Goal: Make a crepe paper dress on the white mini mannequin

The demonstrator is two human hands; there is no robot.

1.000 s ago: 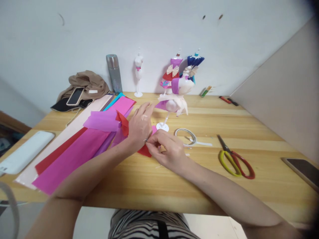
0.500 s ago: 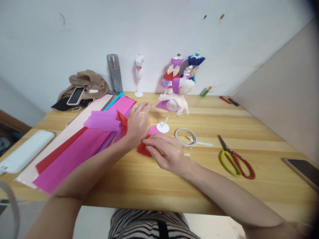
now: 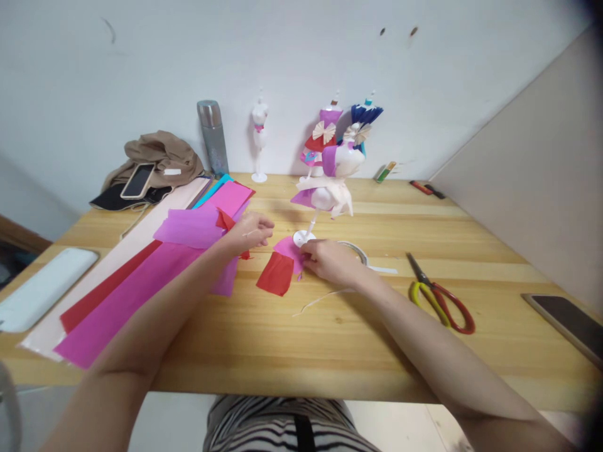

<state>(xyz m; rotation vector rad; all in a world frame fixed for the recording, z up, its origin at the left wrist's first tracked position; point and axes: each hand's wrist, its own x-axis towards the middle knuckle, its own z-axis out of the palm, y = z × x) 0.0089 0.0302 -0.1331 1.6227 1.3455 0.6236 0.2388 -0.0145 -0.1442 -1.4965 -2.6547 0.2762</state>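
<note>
My left hand [image 3: 254, 230] hovers beside the coloured paper, fingers loosely stretched and holding nothing. My right hand [image 3: 326, 258] is closed at the fingertips, by the white round base of a dress-form figure [image 3: 325, 199]; what the fingers pinch, if anything, is hidden. That figure leans and wears a purple band and a pale bow. Between the hands lie a red paper piece [image 3: 275, 274] and a pink paper piece [image 3: 288, 250], which partly overlap. Behind my right hand, a tape roll [image 3: 362, 253] is half covered. A thin pale strip [image 3: 315, 301] curls on the table.
Scissors [image 3: 436, 295] and a phone [image 3: 568, 320] lie at the right. Paper sheets [image 3: 127, 292] and a white device [image 3: 47, 285] cover the left. Along the wall stand a flask [image 3: 214, 141], a bare dress form [image 3: 259, 141] and dressed ones [image 3: 325, 132]. A brown cloth [image 3: 162, 154] is heaped back left.
My hands have moved apart: the left back and slightly left, the right toward the figure's base. The red piece, formerly under my fingers, now lies uncovered. The pale strip now shows.
</note>
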